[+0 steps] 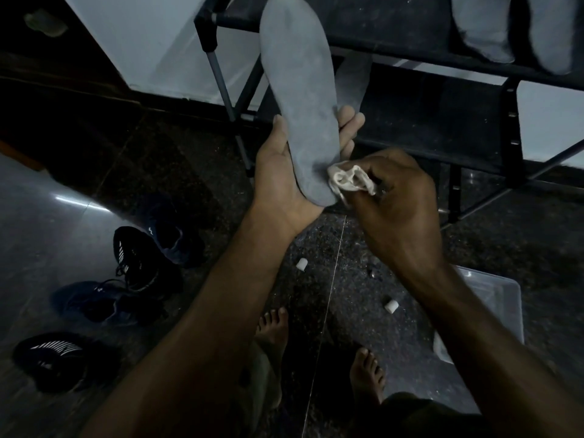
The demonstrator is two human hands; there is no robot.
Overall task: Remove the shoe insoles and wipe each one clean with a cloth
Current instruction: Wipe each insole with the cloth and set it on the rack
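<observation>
dim room, dark speckled stone floor with a pale seam line running across it; polished paler floor at lower left catching a streak of light; white wall behind

item: shoe rack, black shelves on a thin metal frame, standing against the wall; two grey insoles lying on its upper shelf at top right, and what looks like another grey one on the lower shelf, partly hidden

item: grey insole, held upright over the floor in front of the rack, heel end down, toe end up; left hand cups its heel, thumb on one edge and fingers curled round the other

item: cloth, pale, bunched, pinched in the curled fingers of the right hand and pressed to the heel end of the insole

item: shoes, dark, on the floor at left: one black with white stripes, a navy one just behind it, another navy one nearer, a second striped black one at the lower left

item: two small white cylinders on the stone floor, well apart

item: clear plastic tray on the floor under the right forearm

item: two bare feet at the bottom edge
</observation>
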